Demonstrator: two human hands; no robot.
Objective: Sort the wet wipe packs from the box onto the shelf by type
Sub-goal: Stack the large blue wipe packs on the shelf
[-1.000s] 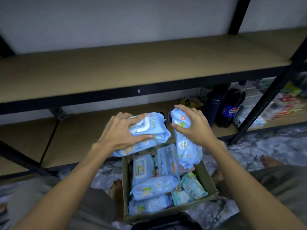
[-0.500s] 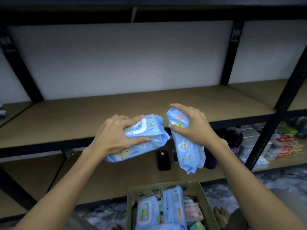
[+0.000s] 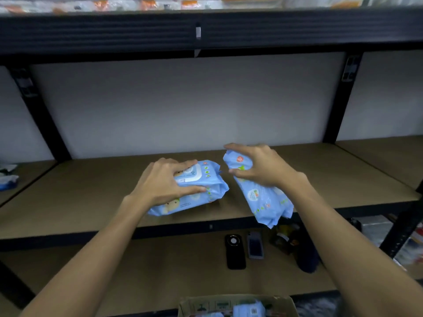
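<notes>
Left hand [image 3: 164,181] has a grip around a blue wet wipe pack [image 3: 194,191] with a white flip lid, held flat just over the brown shelf [image 3: 91,195]. Right hand [image 3: 263,168] grips a second blue pack [image 3: 263,200] by its top end so it hangs tilted over the shelf's front edge, with the cardboard box [image 3: 238,305] down below.

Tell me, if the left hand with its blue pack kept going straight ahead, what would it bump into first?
Probably nothing for a while. The left hand holds its blue pack over the brown shelf board, which looks bare ahead of it. The first thing in line seems to be the pale back wall, though depth is hard to judge.
</notes>
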